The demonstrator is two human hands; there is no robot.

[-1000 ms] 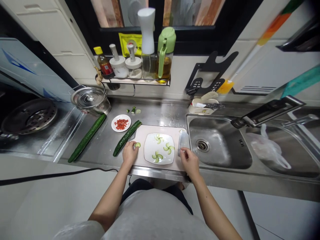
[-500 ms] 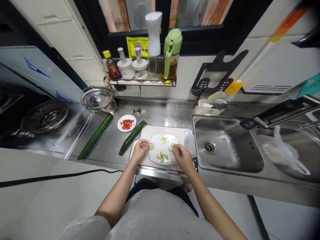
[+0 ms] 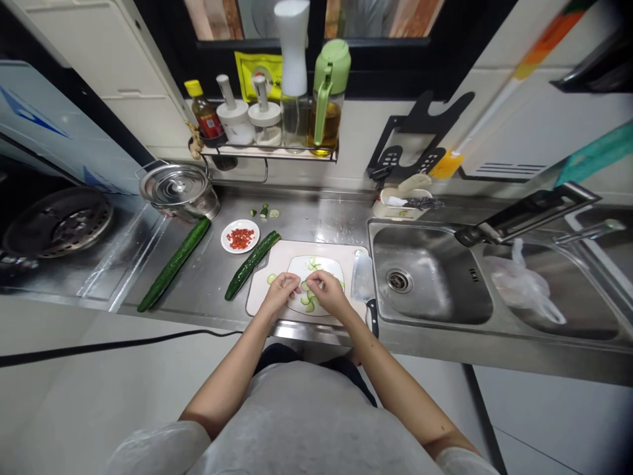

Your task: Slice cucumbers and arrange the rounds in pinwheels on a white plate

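My left hand (image 3: pixel 283 291) is closed over the left side of a white plate (image 3: pixel 332 267), its fingertips pinched at a pale green cucumber slice (image 3: pixel 304 286). From the right, the bent fingers of my right hand (image 3: pixel 328 292) meet the same slice; the exact grip is partly hidden. Thin cucumber slices lie on the plate in small fanned groups, one group (image 3: pixel 309 304) at the front and another (image 3: pixel 313 263) at the back. Under the plate is a light cutting board (image 3: pixel 262 295), with a loose cucumber slice (image 3: pixel 271 278) left of my left hand.
A cleaver (image 3: pixel 363 277) lies along the board's right edge, beside the sink (image 3: pixel 430 277). To the left are two cucumbers (image 3: pixel 175 264), a small dish (image 3: pixel 223 236) of chopped red pieces and a lidded steel pot (image 3: pixel 178 191). A condiment rack (image 3: pixel 277 153) hangs behind.
My right hand has moved left from the plate's right side to meet my left hand. The loose slice on the board has come into sight. The camera view has shifted slightly.
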